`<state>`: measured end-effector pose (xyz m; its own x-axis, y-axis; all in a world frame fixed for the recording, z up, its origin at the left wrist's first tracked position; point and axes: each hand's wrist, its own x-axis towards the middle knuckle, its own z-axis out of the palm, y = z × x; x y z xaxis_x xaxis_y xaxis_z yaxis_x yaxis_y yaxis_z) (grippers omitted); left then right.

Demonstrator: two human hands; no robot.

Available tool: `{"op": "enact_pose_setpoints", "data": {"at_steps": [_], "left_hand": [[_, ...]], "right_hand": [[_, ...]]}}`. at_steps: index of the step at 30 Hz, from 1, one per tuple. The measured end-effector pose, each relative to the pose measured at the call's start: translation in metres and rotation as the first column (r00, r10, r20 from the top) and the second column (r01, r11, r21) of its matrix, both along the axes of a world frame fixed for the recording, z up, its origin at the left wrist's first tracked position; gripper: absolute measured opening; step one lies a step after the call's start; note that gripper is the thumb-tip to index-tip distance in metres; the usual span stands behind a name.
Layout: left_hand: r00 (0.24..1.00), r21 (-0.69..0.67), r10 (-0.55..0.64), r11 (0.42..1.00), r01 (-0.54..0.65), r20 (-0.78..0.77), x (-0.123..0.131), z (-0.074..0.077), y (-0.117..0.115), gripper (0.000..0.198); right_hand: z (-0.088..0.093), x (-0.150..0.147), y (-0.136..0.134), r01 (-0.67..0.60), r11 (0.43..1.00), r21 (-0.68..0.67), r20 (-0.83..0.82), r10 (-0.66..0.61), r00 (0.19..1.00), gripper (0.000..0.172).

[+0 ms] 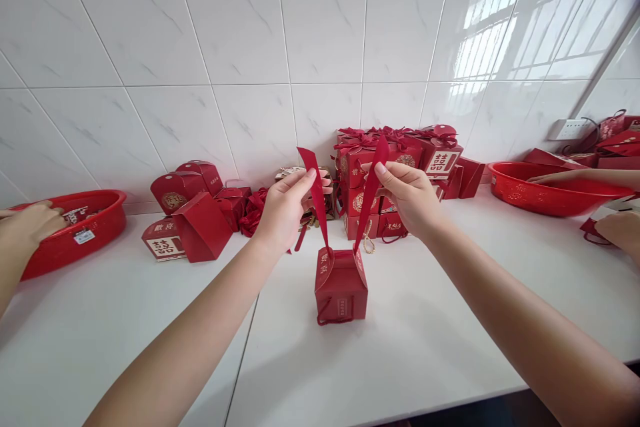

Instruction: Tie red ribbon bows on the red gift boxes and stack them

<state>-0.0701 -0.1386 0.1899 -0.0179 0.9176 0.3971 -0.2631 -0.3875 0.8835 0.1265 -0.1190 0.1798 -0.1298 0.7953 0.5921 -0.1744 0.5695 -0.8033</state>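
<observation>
A small red gift box point(353, 290) stands upright on the white table, with a dark red cord handle on its front. A red ribbon point(318, 197) passes through the top of the box, and its two ends rise apart in a V. My left hand point(287, 203) pinches the left end between thumb and fingers. Between the thumb and fingers of my right hand point(407, 197) is the right end. Both hands are above the box and do not touch its walls.
Behind my hands, several finished-looking red boxes point(443, 163) are stacked against the tiled wall. More red boxes point(203, 227) lie at left. Red plastic baskets point(107, 227) stand on both sides, with other people's hands point(37, 223) at them. A power strip point(567, 129) sits far right.
</observation>
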Motion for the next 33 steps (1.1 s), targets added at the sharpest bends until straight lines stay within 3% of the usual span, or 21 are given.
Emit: {"op": "enact_pose_setpoints", "data": {"at_steps": [5, 10, 15, 18, 21, 25, 27, 29, 33], "left_hand": [[1.000, -0.006, -0.007, 1.000, 0.007, -0.015, -0.001, -0.003, -0.002, 0.026], [0.999, 0.044, -0.017, 0.999, 0.018, -0.029, 0.000, 0.001, -0.004, 0.028], [0.959, 0.102, -0.016, 0.994, 0.046, -0.283, 0.003, 0.002, -0.011, 0.028], [0.903, 0.053, -0.006, 0.998, 0.032, -0.429, 0.005, 0.000, -0.016, 0.028], [0.877, 0.016, 0.000, 1.000, 0.009, -0.481, 0.006, -0.004, -0.019, 0.027], [0.883, -0.052, -0.073, 0.997, 0.055, -0.464, 0.000, -0.009, -0.018, 0.024], [0.904, -0.113, -0.113, 0.991, 0.072, -0.413, -0.006, -0.012, -0.016, 0.031], [0.935, -0.172, -0.154, 0.980, 0.103, -0.319, -0.013, -0.014, -0.014, 0.035], [0.944, -0.243, -0.292, 0.937, 0.250, -0.154, -0.020, -0.017, -0.014, 0.032]], "right_hand": [[0.002, 0.000, -0.003, 0.008, 1.000, 0.008, -0.046, -0.008, 0.999, 0.029], [0.003, -0.005, -0.005, -0.015, 0.996, -0.086, -0.065, 0.010, 0.998, 0.034], [0.006, -0.017, -0.014, 0.030, 0.994, -0.107, 0.049, -0.025, 0.999, 0.025], [0.005, -0.021, -0.023, -0.078, 0.995, -0.057, 0.185, 0.087, 0.979, 0.017], [-0.002, -0.022, -0.026, -0.172, 0.985, -0.011, 0.227, 0.170, 0.959, 0.020], [-0.014, -0.021, -0.018, -0.148, 0.989, 0.025, 0.189, 0.141, 0.972, 0.023], [-0.019, -0.018, -0.014, -0.142, 0.985, 0.097, 0.230, 0.117, 0.966, 0.021], [-0.024, -0.015, -0.011, -0.094, 0.964, 0.251, 0.323, 0.009, 0.946, 0.019], [-0.032, -0.009, -0.007, 0.023, 0.791, 0.612, 0.388, -0.325, 0.862, 0.022]]}}
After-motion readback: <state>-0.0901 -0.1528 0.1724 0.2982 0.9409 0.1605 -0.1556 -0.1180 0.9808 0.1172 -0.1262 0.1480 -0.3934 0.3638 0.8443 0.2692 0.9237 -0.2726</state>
